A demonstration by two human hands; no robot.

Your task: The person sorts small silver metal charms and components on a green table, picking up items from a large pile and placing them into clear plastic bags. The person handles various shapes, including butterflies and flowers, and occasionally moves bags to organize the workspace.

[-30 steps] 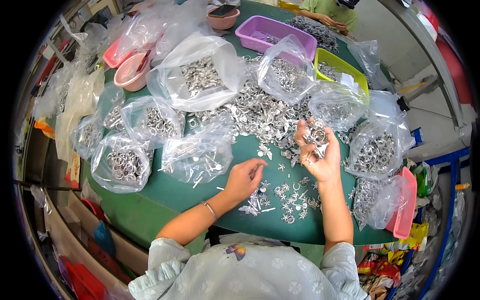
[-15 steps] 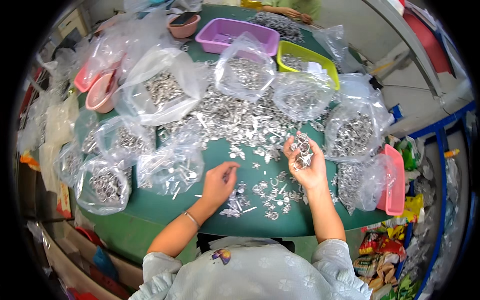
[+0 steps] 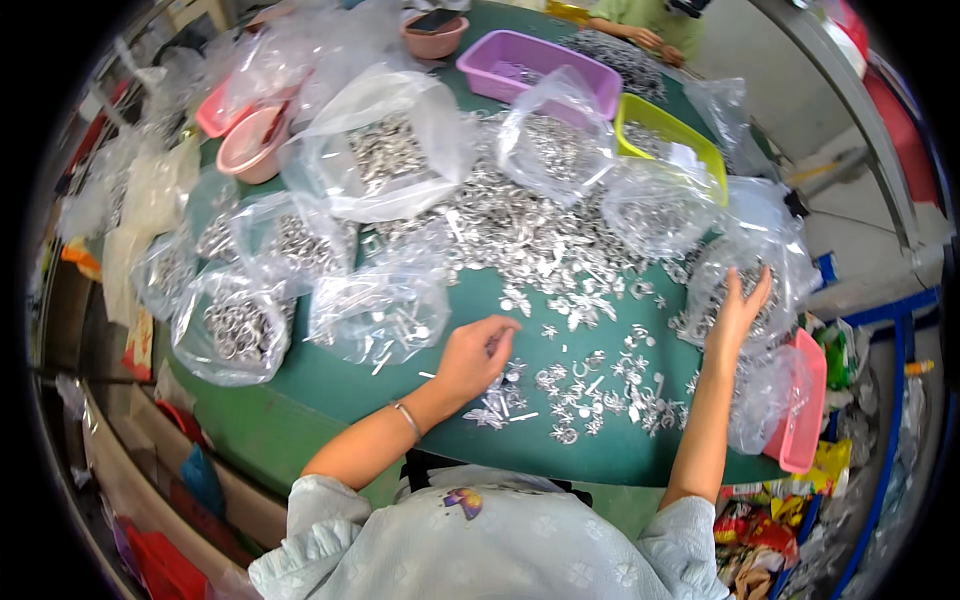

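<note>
Fingers (image 3: 735, 285) of your right hand (image 3: 738, 314) stand well apart at the right bag (image 3: 790, 285), with nothing visible between them; half a second ago that hand cupped a metal cluster in front of the pile (image 3: 530, 225). Your left hand (image 3: 480, 356) hangs loosely curled, much as before; whether it holds anything, I cannot tell. Loose metal pieces (image 3: 592, 392) lie between your arms, nearer you than the pile. You have a strip of green table (image 3: 600, 462) between them and the near edge, and more beyond your left hand. A pink tray (image 3: 798, 405) borders your right side. Your right forearm (image 3: 703, 420) reaches forward; your left forearm (image 3: 365, 440) slants inward.
</note>
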